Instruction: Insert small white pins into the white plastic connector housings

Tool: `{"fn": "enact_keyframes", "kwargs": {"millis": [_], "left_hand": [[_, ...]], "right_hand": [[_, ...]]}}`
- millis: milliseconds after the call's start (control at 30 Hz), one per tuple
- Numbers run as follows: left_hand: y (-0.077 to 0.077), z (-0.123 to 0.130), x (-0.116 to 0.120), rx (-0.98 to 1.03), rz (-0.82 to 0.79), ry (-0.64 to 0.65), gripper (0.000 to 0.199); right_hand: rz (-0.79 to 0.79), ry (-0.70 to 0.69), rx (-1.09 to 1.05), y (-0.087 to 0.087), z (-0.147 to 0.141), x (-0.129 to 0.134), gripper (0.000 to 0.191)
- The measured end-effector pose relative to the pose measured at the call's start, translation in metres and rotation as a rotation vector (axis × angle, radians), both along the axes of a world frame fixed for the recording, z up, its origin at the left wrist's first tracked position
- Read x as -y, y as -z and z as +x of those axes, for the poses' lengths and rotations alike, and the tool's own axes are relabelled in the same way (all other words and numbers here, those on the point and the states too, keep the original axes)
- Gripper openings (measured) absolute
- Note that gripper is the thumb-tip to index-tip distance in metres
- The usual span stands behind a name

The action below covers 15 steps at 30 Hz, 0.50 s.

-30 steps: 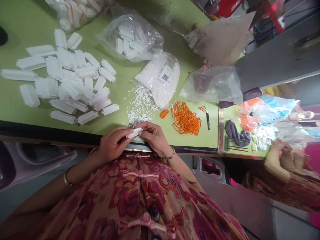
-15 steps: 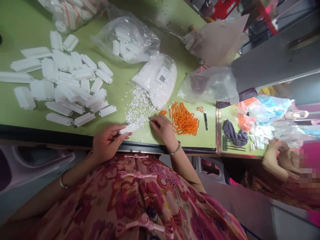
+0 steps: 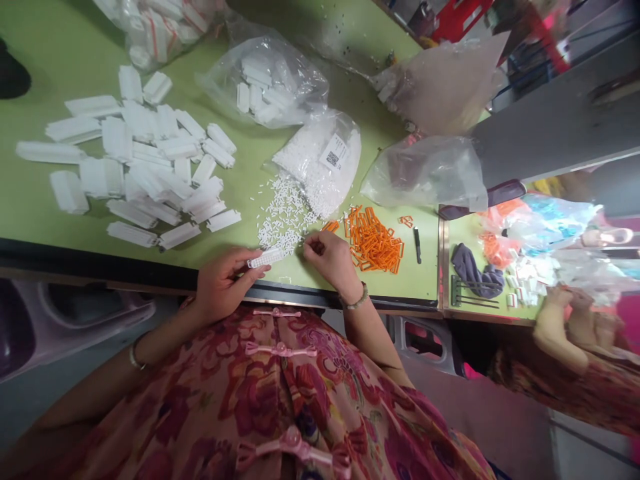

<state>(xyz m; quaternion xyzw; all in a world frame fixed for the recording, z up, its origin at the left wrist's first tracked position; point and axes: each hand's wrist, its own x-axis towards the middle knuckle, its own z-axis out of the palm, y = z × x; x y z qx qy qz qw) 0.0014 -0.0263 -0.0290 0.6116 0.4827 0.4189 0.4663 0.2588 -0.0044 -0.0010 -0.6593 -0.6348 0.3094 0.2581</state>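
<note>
My left hand (image 3: 226, 279) holds a white part with a grid of small holes (image 3: 266, 258) between thumb and fingers, near the table's front edge. Just right of it, my right hand (image 3: 329, 259) is closed in a pinch at the edge of a pile of tiny white pieces (image 3: 284, 217). What its fingertips hold, if anything, is too small to make out. Behind the pile lies a clear bag of white pieces (image 3: 327, 157) with a printed label. A heap of orange rectangular frames (image 3: 376, 241) is to the right of my right hand.
Many long white parts (image 3: 150, 157) lie at the left. Plastic bags (image 3: 270, 80) stand along the back. A black pen-like tool (image 3: 417, 245) lies right of the orange heap. Farther right, a person's hands (image 3: 563, 297) are by a grey cloth (image 3: 475, 270) and white parts.
The whole view has shifted, so the table's contents appear a little farther right. My right hand's fingers are curled in more, and its fingertips have drawn slightly away from the pile.
</note>
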Motion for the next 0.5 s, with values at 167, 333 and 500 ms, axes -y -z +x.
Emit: {"fn": "enact_keyframes", "kwargs": {"millis": [167, 333, 500], "left_hand": [[0.004, -0.001, -0.001, 0.010, 0.009, 0.028, 0.040], [0.006, -0.001, -0.001, -0.028, 0.005, 0.030, 0.041], [0.004, 0.001, -0.002, -0.007, 0.027, 0.027, 0.038]], "right_hand": [[-0.102, -0.067, -0.514, -0.007, -0.018, 0.009, 0.022], [-0.052, -0.102, -0.592, -0.004, -0.042, 0.008, 0.029], [-0.026, -0.123, -0.583, 0.000, -0.046, 0.005, 0.022]]}}
